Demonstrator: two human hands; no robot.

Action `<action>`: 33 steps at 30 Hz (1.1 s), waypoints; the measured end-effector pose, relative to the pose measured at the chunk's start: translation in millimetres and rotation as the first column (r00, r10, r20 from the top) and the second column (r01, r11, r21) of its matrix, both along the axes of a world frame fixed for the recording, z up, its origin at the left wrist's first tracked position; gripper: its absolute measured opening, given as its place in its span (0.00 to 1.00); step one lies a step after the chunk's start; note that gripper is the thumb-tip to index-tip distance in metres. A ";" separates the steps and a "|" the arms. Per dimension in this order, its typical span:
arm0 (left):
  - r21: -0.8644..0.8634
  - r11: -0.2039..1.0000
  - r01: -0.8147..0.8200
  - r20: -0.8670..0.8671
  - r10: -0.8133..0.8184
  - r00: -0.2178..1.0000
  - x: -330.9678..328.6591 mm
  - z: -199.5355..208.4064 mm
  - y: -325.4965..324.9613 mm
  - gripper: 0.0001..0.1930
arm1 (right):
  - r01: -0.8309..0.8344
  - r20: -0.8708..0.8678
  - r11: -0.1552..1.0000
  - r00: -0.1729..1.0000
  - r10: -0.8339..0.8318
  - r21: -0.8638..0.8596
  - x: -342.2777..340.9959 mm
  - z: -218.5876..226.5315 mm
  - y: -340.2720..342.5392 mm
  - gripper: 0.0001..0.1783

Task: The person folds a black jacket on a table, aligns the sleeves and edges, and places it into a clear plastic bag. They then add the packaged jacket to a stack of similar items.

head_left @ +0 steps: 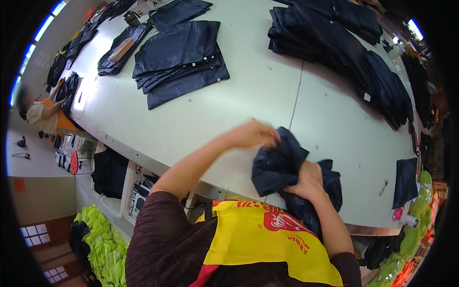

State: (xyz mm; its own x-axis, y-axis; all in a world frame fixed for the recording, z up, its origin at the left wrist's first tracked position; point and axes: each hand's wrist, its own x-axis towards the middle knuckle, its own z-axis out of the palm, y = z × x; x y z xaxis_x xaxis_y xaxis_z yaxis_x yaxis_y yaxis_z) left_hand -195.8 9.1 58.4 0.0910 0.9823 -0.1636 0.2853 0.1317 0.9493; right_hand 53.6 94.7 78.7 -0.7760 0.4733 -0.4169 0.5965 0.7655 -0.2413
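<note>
A bunched dark navy garment (279, 165) lies at the near edge of the pale table, part of it hanging toward my apron. Its exact kind cannot be made out in the folds. My right hand (308, 182) grips it from the right, fingers wrapped into the cloth. My left hand (256, 134) is at the garment's upper left edge, its bent fingers blurred by motion, so I cannot tell whether they hold the cloth.
Folded navy garments form a stack (179, 52) at the far left and a longer pile (334, 52) at the far right. A pen-like item (383, 187) lies near the right edge. Another person (48, 112) handles dark cloth at left. Bright yellow-green fabric (103, 239) is heaped lower left.
</note>
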 end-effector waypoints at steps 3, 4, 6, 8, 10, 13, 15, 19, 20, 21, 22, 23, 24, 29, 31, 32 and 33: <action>0.572 0.678 -0.461 -0.479 0.732 0.484 -126.9 -48.3 4.7 0.13 | 0.104 -0.172 0.994 0.980 -0.100 0.014 20.4 -8.7 24.0 0.40; 0.647 0.579 -0.496 -0.481 0.815 0.324 -170.4 -59.2 3.7 0.14 | 0.156 -0.189 0.988 0.970 -0.153 0.001 23.2 -3.7 30.1 0.41; 0.670 0.564 -0.483 -0.646 0.763 -0.005 -223.2 -55.0 -0.9 0.18 | 0.244 -0.188 0.967 0.949 -0.253 -0.073 28.1 1.4 42.4 0.41; 0.587 0.660 -0.468 -0.771 0.632 -0.076 -267.1 -61.1 -3.7 0.24 | 0.292 -0.266 0.948 0.911 -0.315 -0.125 40.4 -5.9 53.4 0.44; 0.448 0.745 -0.495 -0.881 0.462 -0.101 -303.6 -74.9 -3.8 0.25 | 0.327 -0.329 0.942 0.884 -0.333 -0.074 45.5 -9.9 59.6 0.42; 0.287 0.799 -0.529 -0.939 0.343 0.009 -328.8 -84.8 2.9 0.21 | 0.359 -0.293 0.929 0.882 -0.369 -0.091 52.6 -19.9 68.8 0.46; 0.275 0.783 -0.558 -0.918 0.387 0.091 -333.6 -81.9 1.7 0.16 | 0.378 -0.261 0.914 0.877 -0.404 -0.145 50.8 -19.8 70.8 0.48; 0.218 0.775 -0.593 -0.784 0.501 0.367 -342.7 -70.6 -21.3 0.11 | 0.396 -0.235 0.907 0.877 -0.419 -0.140 57.6 -26.3 74.8 0.49; 0.243 0.779 -0.578 -0.768 0.519 0.376 -336.2 -64.6 -24.1 0.11 | 0.394 -0.249 0.905 0.871 -0.423 -0.159 57.2 -24.6 74.6 0.49; 0.268 0.782 -0.563 -0.751 0.536 0.386 -327.8 -59.8 -26.2 0.11 | 0.391 -0.263 0.903 0.865 -0.426 -0.178 55.0 -22.2 74.1 0.49; 0.293 0.783 -0.549 -0.734 0.552 0.395 -317.4 -56.3 -28.7 0.11 | 0.386 -0.277 0.901 0.860 -0.429 -0.198 53.5 -20.0 73.2 0.49; 0.370 0.754 -0.543 -0.694 0.613 0.377 -292.6 -52.2 -25.9 0.10 | 0.377 -0.302 0.900 0.851 -0.430 -0.220 54.8 -19.7 72.7 0.50; 0.508 0.733 -0.453 -0.653 0.671 0.353 -271.3 -62.6 -28.9 0.09 | 0.364 -0.328 0.907 0.848 -0.416 -0.212 56.3 -18.8 71.5 0.49; 0.510 0.845 -0.163 -0.535 0.460 0.709 -44.2 -126.4 -28.8 0.08 | 0.354 -0.412 0.912 0.814 -0.410 -0.208 84.3 -20.7 71.4 0.48; 0.523 0.815 0.251 -0.659 0.199 0.725 57.1 -96.4 -34.8 0.15 | 0.374 -0.449 0.902 0.782 -0.432 -0.216 112.3 -28.8 75.2 0.48; 0.546 0.764 0.344 -0.601 0.071 0.796 91.8 -84.3 -42.4 0.16 | 0.405 -0.437 0.877 0.760 -0.481 -0.259 126.5 -31.2 77.7 0.48; 0.516 0.782 0.350 -0.548 -0.013 0.836 118.2 -84.3 -49.7 0.17 | 0.432 -0.436 0.863 0.745 -0.505 -0.262 140.6 -34.0 80.9 0.49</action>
State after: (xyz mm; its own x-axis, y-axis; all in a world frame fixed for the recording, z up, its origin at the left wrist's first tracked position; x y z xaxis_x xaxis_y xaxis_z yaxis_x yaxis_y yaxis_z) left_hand -77.6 -40.6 -25.9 0.3513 0.8689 0.3489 0.6853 -0.4925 0.5365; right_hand 194.2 175.6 44.8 -0.5856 0.7976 -0.1443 0.6520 0.3577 -0.6685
